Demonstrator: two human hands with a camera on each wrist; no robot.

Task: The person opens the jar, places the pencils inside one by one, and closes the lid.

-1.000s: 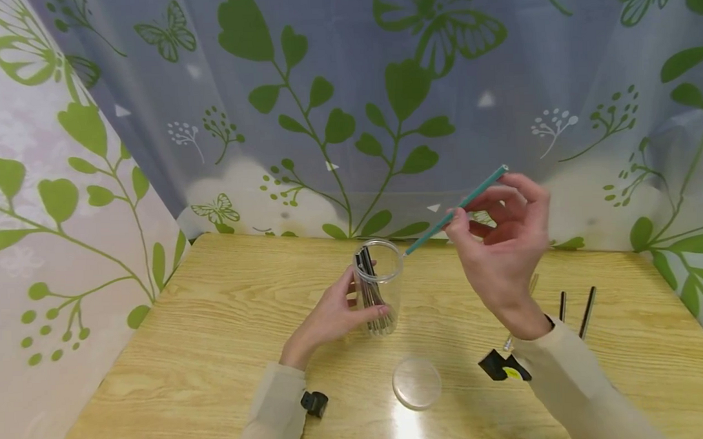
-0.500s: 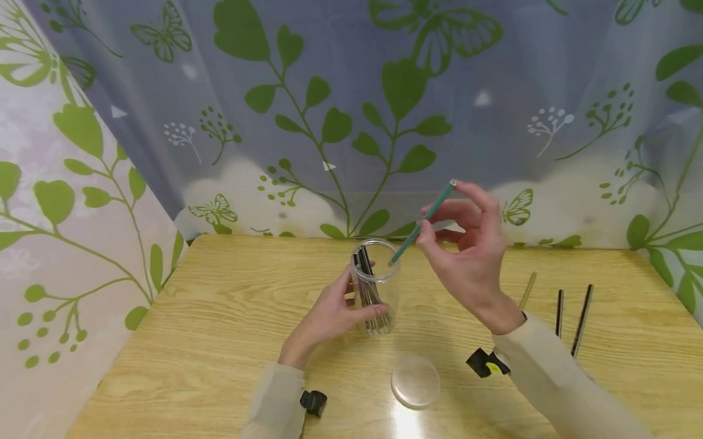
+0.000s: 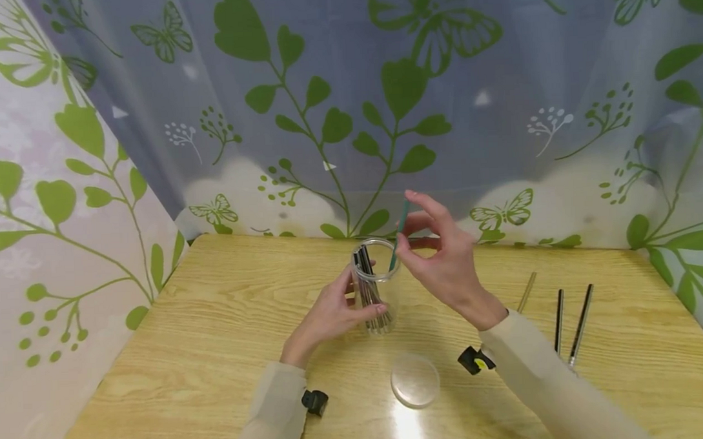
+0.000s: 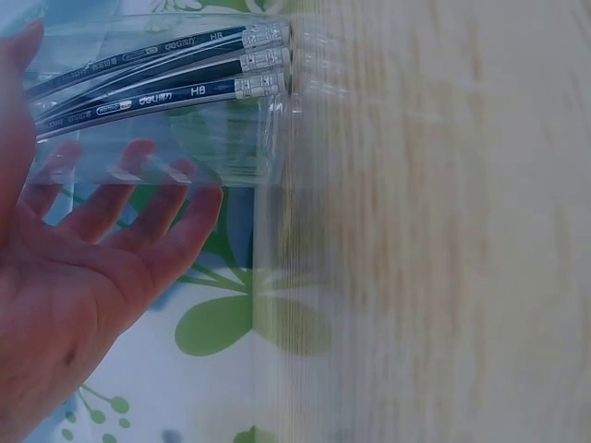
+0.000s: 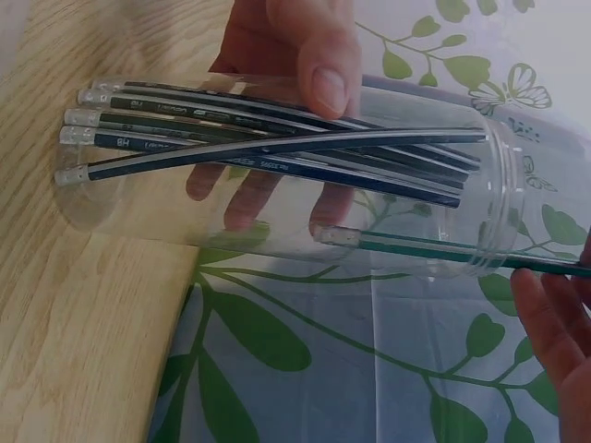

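Note:
My left hand grips a clear cylindrical jar, thumb on the near side and fingers round the far side. The jar stands upright, its mouth uncovered. Several dark pencils lean together inside, eraser ends down, as the right wrist view shows. Printing and metal ferrules show on some of these pencils in the left wrist view. Over the jar's right rim, my right hand pinches a green pencil near its upper end. The green pencil's eraser end is within the jar, above the bottom.
A clear round lid lies on the wooden table in front of the jar. To the right, partly behind the right sleeve, lie two dark pencils and a thin tan stick-like piece. A patterned curtain hangs behind the table.
My right hand has moved left and turned the green pencil more upright, its lower end passing from outside the rim into the jar. The left hand and jar stay put.

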